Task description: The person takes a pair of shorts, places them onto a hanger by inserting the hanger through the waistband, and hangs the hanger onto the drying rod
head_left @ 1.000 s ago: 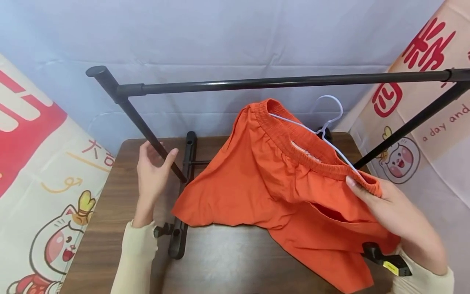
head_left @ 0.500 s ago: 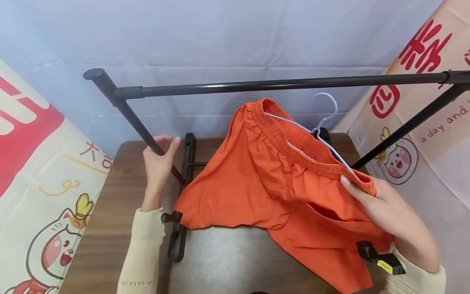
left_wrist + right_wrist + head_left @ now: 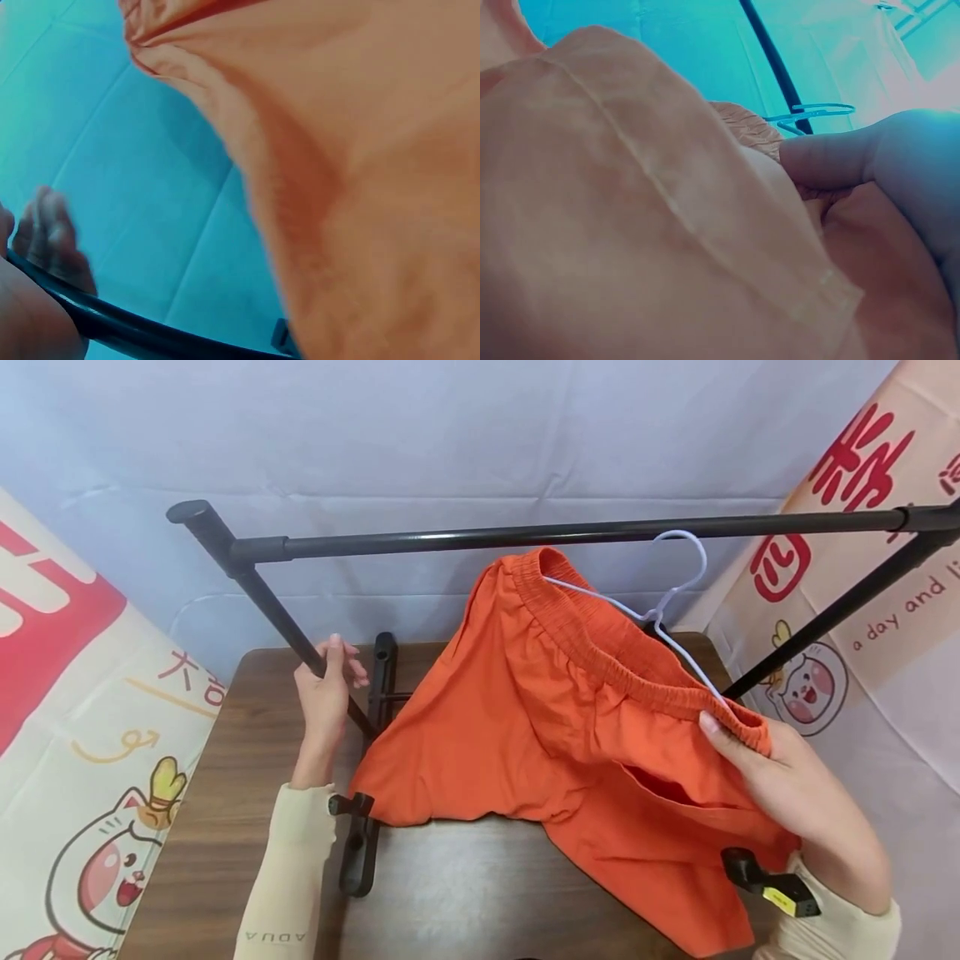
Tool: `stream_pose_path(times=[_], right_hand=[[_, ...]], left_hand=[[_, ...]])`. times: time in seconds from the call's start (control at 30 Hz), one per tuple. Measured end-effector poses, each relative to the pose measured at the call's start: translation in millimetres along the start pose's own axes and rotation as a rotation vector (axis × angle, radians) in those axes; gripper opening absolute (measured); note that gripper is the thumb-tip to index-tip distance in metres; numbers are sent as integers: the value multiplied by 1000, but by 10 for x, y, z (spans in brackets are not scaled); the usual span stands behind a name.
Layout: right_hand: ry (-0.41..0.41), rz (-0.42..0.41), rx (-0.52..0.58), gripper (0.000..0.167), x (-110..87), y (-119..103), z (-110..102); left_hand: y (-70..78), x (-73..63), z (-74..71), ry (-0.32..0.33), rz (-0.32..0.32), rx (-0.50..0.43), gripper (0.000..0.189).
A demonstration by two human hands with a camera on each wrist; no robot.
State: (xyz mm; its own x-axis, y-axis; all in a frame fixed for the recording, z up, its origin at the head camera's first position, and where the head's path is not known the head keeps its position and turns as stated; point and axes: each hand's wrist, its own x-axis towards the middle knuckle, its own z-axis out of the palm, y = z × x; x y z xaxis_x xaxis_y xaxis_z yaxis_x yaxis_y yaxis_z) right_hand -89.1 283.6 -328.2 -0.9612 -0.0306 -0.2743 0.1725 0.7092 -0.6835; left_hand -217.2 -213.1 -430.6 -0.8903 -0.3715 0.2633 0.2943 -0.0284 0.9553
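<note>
Orange elastic-waist shorts (image 3: pixel 480 727) spread across the middle of the head view, with a pale lilac hanger (image 3: pixel 686 652) inside their waistband. My right hand (image 3: pixel 802 802) pinches the waistband's right end around the hanger's arm, thumb in front. The hanger's hook overlaps the lower edge of the black rack's top bar (image 3: pixel 480 537) in this view. At the left, my left hand (image 3: pixel 324 702) curls round the rack's slanting left post (image 3: pixel 281 614). In the left wrist view, its fingers (image 3: pixel 52 232) show blurred behind the post, beside the shorts.
The rack stands on a brown wooden table (image 3: pixel 217 810), its left foot (image 3: pixel 360 860) partly covered by the shorts. A right post (image 3: pixel 832 610) slants behind my right hand. Pale cloth (image 3: pixel 450 435) hangs behind, with printed cartoon panels on both sides.
My left hand has moved slightly right and closed its fingers round the post. The hanger's hook has risen from below the top bar to overlap it. My right hand keeps its pinch.
</note>
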Motion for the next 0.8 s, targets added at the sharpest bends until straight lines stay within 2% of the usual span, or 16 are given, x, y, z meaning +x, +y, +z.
stream_pose_path(times=[0.13, 0.23, 0.43, 0.57, 0.7, 0.77, 0.8], right_hand=[[52, -32, 34, 43, -5, -27, 8], [98, -45, 58, 40, 1, -56, 16], [192, -53, 140, 22, 23, -64, -13], [223, 10, 243, 12, 31, -20, -85], [300, 82, 301, 10, 35, 58, -186], [340, 124, 326, 13, 31, 98, -241], [355, 155, 339, 22, 24, 109, -268]], left_hand=[[-31, -7, 25, 49, 7, -3, 41], [-41, -16, 35, 74, 7, -24, 43], [-23, -39, 73, 115, 5, -67, 53], [-16, -32, 74, 126, -6, -71, 54], [-22, -20, 63, 113, -22, -92, 53], [-25, -21, 60, 107, -27, -100, 52], [-25, -22, 58, 107, -28, -101, 52]])
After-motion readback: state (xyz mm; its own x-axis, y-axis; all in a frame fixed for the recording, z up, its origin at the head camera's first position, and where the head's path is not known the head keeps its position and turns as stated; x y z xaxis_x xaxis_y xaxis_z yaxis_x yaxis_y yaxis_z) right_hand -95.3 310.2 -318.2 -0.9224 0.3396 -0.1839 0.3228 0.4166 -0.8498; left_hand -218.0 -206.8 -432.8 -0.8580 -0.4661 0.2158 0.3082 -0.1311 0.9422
